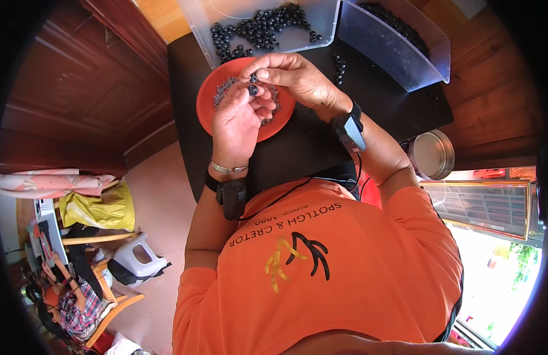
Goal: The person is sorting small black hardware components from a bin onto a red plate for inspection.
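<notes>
My left hand (237, 121) is raised palm up over an orange-red plate (207, 97), with a small round black part (252, 90) held at its fingertips. From the right, my right hand (300, 80) pinches a second small black part (254, 77) between thumb and forefinger, just above the first. The two parts are very close; whether they touch I cannot tell. Small grey metallic pieces (225, 87) lie heaped in the plate, partly covered by my hands. Both my wrists wear a strapped device.
A clear plastic bin (201, 35) with many black round parts stands beyond the plate. To its right is a bluish bin (398, 65) of dark parts. Several black parts (339, 68) lie on the black table (380, 109). A round tin (432, 155) sits at right; another person (78, 307) is far left.
</notes>
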The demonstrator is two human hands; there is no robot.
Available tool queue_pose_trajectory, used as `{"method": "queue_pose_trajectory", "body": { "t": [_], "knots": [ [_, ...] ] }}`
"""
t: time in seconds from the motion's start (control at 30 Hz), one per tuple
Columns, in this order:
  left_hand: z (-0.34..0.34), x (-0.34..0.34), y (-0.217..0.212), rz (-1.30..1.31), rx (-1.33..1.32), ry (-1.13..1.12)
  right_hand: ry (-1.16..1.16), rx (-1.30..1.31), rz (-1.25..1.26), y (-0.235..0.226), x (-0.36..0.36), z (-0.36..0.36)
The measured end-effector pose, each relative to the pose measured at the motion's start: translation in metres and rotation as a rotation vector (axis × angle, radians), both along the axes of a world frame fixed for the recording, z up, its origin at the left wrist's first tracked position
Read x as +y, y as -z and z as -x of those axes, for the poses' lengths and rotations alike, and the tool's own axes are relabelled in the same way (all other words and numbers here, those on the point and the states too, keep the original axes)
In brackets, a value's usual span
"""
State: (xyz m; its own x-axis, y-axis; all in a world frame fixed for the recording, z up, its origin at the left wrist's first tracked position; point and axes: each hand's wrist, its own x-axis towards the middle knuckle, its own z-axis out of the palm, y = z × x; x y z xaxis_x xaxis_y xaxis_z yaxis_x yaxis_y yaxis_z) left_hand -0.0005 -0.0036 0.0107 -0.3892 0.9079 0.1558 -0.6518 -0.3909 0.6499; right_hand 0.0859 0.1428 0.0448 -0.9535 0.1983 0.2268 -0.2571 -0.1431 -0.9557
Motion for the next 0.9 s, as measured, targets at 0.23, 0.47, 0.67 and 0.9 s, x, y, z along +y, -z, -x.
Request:
{"method": "queue_pose_trajectory", "body": {
  "t": [0.23, 0.47, 0.67, 0.9],
  "knots": [
    [0.001, 0.0, 0.001, 0.036, 0.025, 0.009, -0.032, -0.015, -0.056, 0.004, 0.003, -0.001],
    [0.001, -0.001, 0.001, 0.042, -0.026, 0.0, 0.012, 0.107, 0.032, 0.004, 0.005, -0.002],
    [0.001, -0.002, 0.002, 0.048, -0.059, 0.027, 0.096, 0.124, 0.091, 0.01, 0.021, 0.0],
    [0.002, 0.004, -0.001, 0.038, -0.056, 0.063, 0.08, 0.125, 0.051, 0.01, 0.022, 0.001]
  ]
}}
